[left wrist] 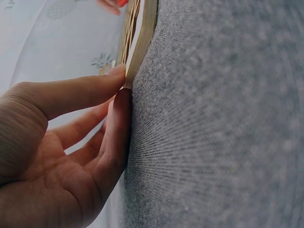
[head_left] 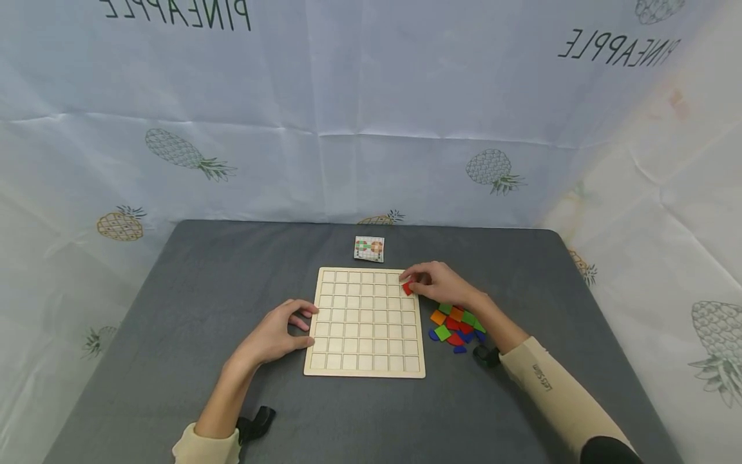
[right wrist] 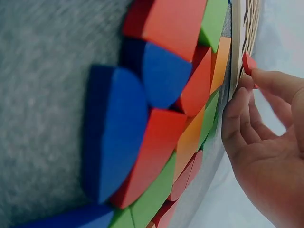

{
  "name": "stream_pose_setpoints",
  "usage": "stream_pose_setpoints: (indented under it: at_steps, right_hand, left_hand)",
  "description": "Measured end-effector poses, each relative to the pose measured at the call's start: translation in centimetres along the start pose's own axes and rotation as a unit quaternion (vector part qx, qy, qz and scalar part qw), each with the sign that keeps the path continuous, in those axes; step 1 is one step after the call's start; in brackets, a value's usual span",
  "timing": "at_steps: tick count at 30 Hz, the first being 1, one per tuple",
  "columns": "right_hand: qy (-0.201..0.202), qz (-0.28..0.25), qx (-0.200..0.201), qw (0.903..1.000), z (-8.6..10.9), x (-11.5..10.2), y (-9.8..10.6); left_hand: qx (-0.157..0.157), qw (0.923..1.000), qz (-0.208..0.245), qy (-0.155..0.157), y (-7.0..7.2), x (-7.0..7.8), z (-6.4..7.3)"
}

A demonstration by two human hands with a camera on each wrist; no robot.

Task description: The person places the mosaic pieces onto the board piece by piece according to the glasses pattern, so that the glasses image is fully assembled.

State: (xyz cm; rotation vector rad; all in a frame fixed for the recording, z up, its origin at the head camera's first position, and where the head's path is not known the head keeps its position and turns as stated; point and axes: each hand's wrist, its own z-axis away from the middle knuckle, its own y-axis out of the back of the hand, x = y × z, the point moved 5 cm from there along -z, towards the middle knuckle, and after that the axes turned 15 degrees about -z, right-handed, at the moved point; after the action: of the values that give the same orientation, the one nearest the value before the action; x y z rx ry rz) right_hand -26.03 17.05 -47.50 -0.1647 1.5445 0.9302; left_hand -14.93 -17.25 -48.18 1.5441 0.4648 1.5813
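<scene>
A light wooden grid board [head_left: 365, 322] lies flat on the table. My left hand [head_left: 285, 328] rests at its left edge, thumb and fingers spread apart along the rim; in the left wrist view the fingertips touch the board's edge [left wrist: 145, 42]. Between thumb and fingers, my right hand [head_left: 437, 282] pinches a small red block [head_left: 408, 288] over the board's far right corner cells. The right wrist view also has this red block [right wrist: 249, 64] at the thumb tip, close over the board. Part of the block is hidden by the fingers.
Right of the board sits a pile of coloured blocks [head_left: 452, 325], red, blue, green and orange, some with curved sides. A small card [head_left: 369, 249] with a printed coloured pattern lies beyond the board. Grey cloth [head_left: 232, 270] covers the table, and a pineapple-print curtain [head_left: 348, 161] hangs behind.
</scene>
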Motion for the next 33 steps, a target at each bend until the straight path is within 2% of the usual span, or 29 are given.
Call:
stream_pose_setpoints:
  at_steps: [8, 14, 23, 33]
  right_hand:
    - [-0.012, -0.004, 0.035, 0.9993, 0.16, -0.18, 0.43]
    - [-0.015, 0.005, 0.031, 0.9994, 0.01, -0.11, 0.45]
    - [0.000, -0.007, 0.026, 0.9996, -0.11, -0.06, 0.00]
    - [0.023, 0.009, 0.022, 0.9995, 0.23, -0.11, -0.30]
  left_hand:
    - [0.000, 1.0000, -0.001, 0.006, -0.07, 0.07, 0.08]
    - [0.001, 1.0000, 0.001, 0.004, -0.05, 0.09, 0.05]
    - [0.003, 1.0000, 0.001, 0.004, -0.15, -0.07, -0.02]
    - [0.009, 0.9999, 0.002, -0.005, -0.14, -0.09, 0.10]
